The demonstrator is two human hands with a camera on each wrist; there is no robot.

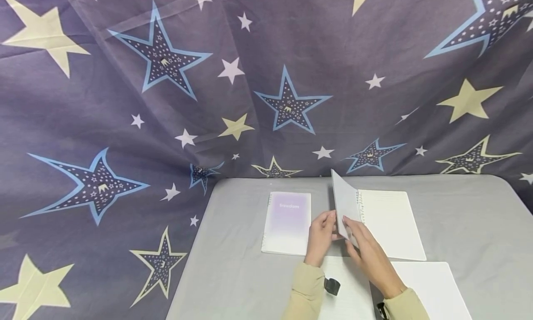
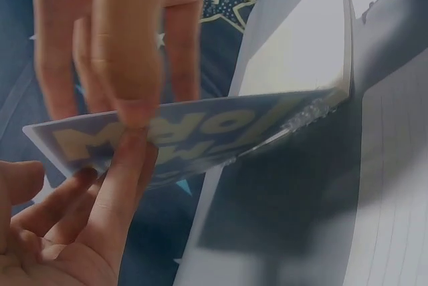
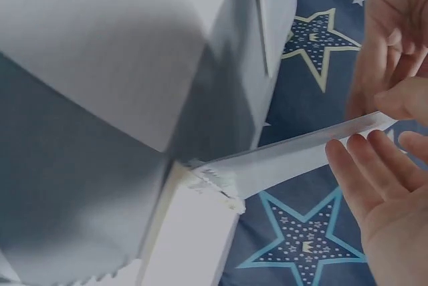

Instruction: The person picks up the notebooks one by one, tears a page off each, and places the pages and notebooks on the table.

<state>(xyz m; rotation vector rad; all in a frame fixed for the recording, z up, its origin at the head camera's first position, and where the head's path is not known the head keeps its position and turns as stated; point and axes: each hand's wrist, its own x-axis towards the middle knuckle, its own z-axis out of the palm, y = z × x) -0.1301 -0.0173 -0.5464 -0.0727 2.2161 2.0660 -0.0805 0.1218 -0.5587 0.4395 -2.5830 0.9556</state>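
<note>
A spiral-bound notebook [image 1: 391, 225] lies on the table with its page block flat and its front cover [image 1: 343, 195] raised nearly upright. Large pale letters mark the cover's outer face [image 2: 200, 132] in the left wrist view. My right hand [image 1: 370, 255] pinches the cover's near edge, its fingers [image 3: 374, 166] along the inner face and its thumb at the edge. My left hand [image 1: 320, 236] is on the outer side, straight fingertips touching the cover, while its thumb [image 2: 23, 180] stands apart from it. In the head view the cover partly hides the left fingertips.
A purple and white notebook [image 1: 287, 223] reading "freedom" lies to the left on the grey table [image 1: 233, 218]. Nearer me are a lined page [image 1: 347, 287], partly under my arms, and a white sheet or pad [image 1: 433, 283]. A star-patterned curtain [image 1: 291, 47] hangs behind the table.
</note>
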